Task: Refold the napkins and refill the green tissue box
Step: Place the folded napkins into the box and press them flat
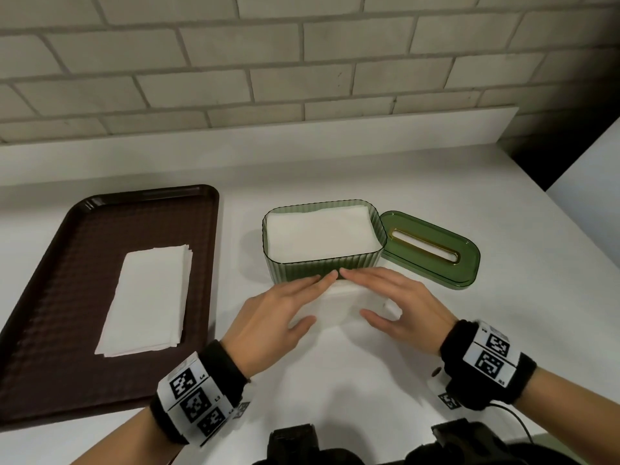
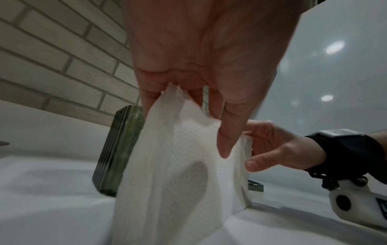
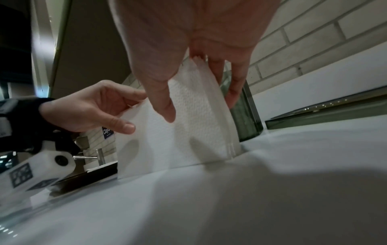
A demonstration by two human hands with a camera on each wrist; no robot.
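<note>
The open green tissue box (image 1: 330,268) stands at mid-counter with white napkins lying flat inside. Its green lid (image 1: 432,251) lies beside it on the right. Just in front of the box a white napkin (image 1: 339,305) sits on the counter under both hands. My left hand (image 1: 292,307) and right hand (image 1: 392,300) meet fingertip to fingertip above it, fingers straight. In the wrist views part of the napkin (image 2: 178,157) (image 3: 188,129) stands up against the fingers. Each thumb hangs in front of the sheet and casts a shadow on it.
A dark brown tray (image 1: 67,330) lies at the left with a stack of folded napkins (image 1: 147,297) on it. A brick wall and a white ledge run along the back. The counter's right edge drops off beyond the lid.
</note>
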